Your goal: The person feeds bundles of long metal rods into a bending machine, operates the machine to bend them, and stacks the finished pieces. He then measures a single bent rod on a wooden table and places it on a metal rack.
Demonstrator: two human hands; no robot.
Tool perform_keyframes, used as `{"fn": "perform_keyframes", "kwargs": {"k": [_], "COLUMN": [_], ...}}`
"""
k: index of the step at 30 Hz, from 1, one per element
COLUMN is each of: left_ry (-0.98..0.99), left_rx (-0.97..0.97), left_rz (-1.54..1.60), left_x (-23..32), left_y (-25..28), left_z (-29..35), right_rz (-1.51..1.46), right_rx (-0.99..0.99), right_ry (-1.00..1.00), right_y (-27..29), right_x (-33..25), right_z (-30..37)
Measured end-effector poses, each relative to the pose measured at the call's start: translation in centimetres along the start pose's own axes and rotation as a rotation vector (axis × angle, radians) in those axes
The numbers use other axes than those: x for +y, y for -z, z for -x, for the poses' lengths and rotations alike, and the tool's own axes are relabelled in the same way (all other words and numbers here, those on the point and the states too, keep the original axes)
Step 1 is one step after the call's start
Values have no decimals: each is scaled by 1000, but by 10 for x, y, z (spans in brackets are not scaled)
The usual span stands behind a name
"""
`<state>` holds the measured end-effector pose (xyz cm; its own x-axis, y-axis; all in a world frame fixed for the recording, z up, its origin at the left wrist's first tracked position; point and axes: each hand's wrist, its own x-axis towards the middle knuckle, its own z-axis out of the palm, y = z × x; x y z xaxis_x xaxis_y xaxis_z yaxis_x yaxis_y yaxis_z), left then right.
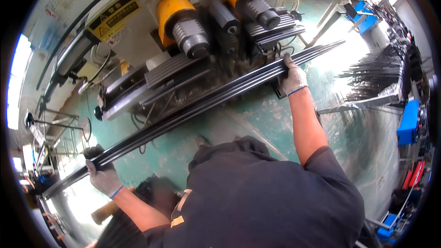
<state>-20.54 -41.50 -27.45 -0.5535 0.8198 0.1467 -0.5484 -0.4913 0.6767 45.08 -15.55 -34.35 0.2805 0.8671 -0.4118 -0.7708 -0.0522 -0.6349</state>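
My two hands carry a bundle of long, thin dark metal bars (193, 109), slanting from the lower left up to the right in front of a machine. My left hand (103, 179), in a pale knit glove with a blue cuff, is closed round the bundle near its left end. Farther up, my right hand (293, 78), gloved alike, grips the bars toward their right end, thumb on top. A dark rounded shape (93, 150) sits against the bars beside my left hand; I cannot tell what it is.
The machine has two yellow housings (176, 10) with ridged metal spindles (190, 36) and a ribbed slide (177, 69). At the right, a rack (374, 101) holds many more dark bars. Another person's dark-haired head (156, 193) is close by at lower left. Blue bins (408, 121) stand far right.
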Motion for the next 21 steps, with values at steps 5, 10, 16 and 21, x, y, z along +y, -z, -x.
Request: {"fn": "perform_keyframes", "kwargs": {"k": [5, 10, 16, 21], "left_ry": [66, 256, 374, 526], "left_rx": [218, 281, 232, 325], "left_rz": [-199, -253, -80, 25], "left_x": [-24, -55, -123, -177], "left_y": [25, 24, 24, -57], "left_z": [-62, -114, -157, -137], "right_rz": [44, -17, 233, 1409], "right_rx": [43, -124, -224, -260], "right_ry": [123, 135, 132, 922], "right_y": [-47, -119, -111, -98], "right_x": [49, 78, 105, 115], "right_z": [-17, 18, -51, -72]}}
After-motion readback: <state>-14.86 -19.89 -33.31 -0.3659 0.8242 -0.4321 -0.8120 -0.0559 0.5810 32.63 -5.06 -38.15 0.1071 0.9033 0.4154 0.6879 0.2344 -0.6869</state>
